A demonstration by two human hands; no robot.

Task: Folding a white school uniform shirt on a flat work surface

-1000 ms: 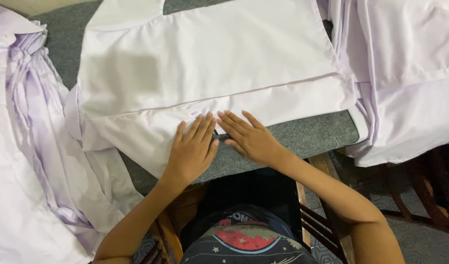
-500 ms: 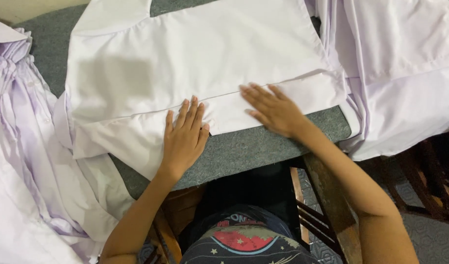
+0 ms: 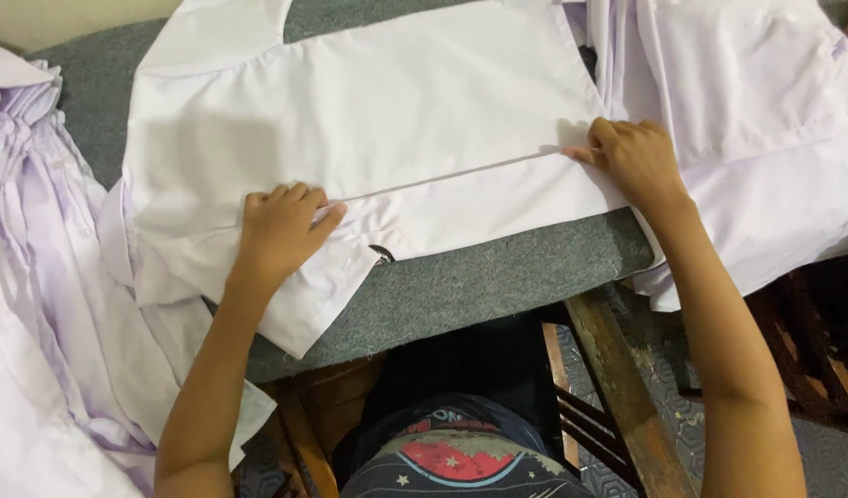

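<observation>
A white shirt (image 3: 396, 111) lies spread flat on a grey felt-covered table (image 3: 498, 267). A folded edge runs across it from left to right. My left hand (image 3: 281, 226) presses down on the left end of that fold, fingers curled on the cloth. At the fold's right end, my right hand (image 3: 632, 159) pinches the shirt's edge. The two hands are far apart, with the fold stretched between them.
A heap of white and pale lilac garments (image 3: 36, 277) hangs off the table's left side. More white shirts (image 3: 765, 120) are stacked at the right. A wooden table frame (image 3: 618, 387) and my lap are below the near edge.
Both hands started together at the middle of the fold. They have slid apart, the left hand to the left and the right hand far to the right, along the fold.
</observation>
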